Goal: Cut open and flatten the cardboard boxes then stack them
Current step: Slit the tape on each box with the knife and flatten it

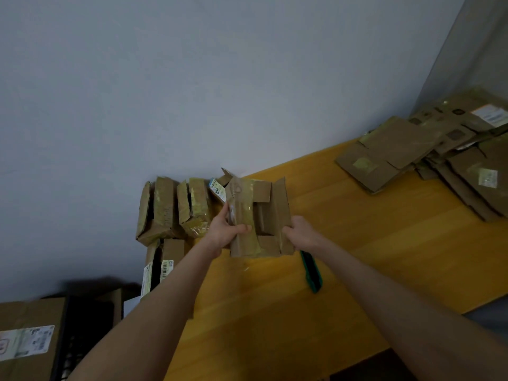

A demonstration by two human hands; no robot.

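I hold a small brown cardboard box (261,215), cut open with its flaps spread, above the yellow wooden table (357,243). My left hand (225,229) grips its taped left side, thumb across the front. My right hand (299,232) grips its right edge. Several flattened boxes (398,152) lie in an overlapping pile at the table's far right. Uncut taped boxes (170,207) stand against the wall at the left end. A green utility knife (312,270) lies on the table just below my right hand.
A grey wall runs behind the table. Another taped box with white labels (159,270) stands under the uncut ones. Below the table's left end sits a large labelled carton (27,339) beside a dark crate (82,325).
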